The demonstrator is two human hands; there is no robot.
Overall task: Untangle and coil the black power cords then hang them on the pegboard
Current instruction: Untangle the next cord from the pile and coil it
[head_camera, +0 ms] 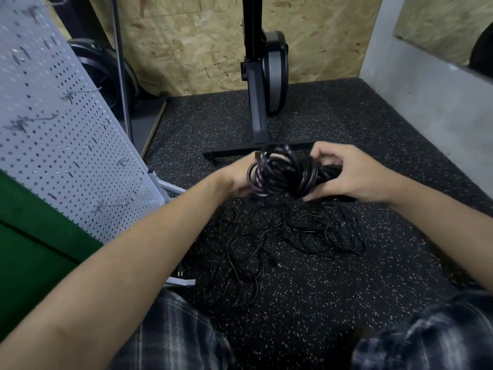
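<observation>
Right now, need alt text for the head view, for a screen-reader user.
The left hand and right hand grip a coiled bundle of black power cord above a speckled black floor. More black cords lie tangled on the floor below. A grey pegboard with wire hooks stands to the left.

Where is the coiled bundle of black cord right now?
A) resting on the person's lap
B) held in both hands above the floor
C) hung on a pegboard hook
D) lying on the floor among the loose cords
B: the left hand and right hand hold the coiled bundle between them, above the loose cords tangled on the floor.
</observation>
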